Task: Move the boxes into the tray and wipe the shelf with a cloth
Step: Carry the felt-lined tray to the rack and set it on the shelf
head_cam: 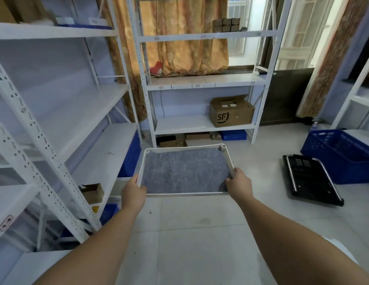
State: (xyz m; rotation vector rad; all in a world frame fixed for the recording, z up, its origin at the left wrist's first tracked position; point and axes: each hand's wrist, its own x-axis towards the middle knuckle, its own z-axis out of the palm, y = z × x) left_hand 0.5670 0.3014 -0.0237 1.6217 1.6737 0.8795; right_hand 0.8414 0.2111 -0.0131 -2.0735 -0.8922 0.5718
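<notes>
I hold a white-rimmed tray [183, 148] with a grey felt bottom out in front of me, above the tiled floor. My left hand [133, 193] grips its left rim near the front corner. My right hand [239, 185] grips its right rim. Nothing lies in the tray. Ahead stands a white metal shelf unit [204, 125] with a brown SF cardboard box [231, 113] on its lower board. Small dark boxes [225, 24] sit stacked on its top board. A small open cardboard box [92, 192] sits low in the left shelving. No cloth is visible.
White shelving [62, 112] runs along my left. A blue plastic crate [342, 155] and a black folded cart [311, 179] lie on the floor at right. Blue bins and cardboard boxes sit under the far shelf. An orange curtain hangs behind it.
</notes>
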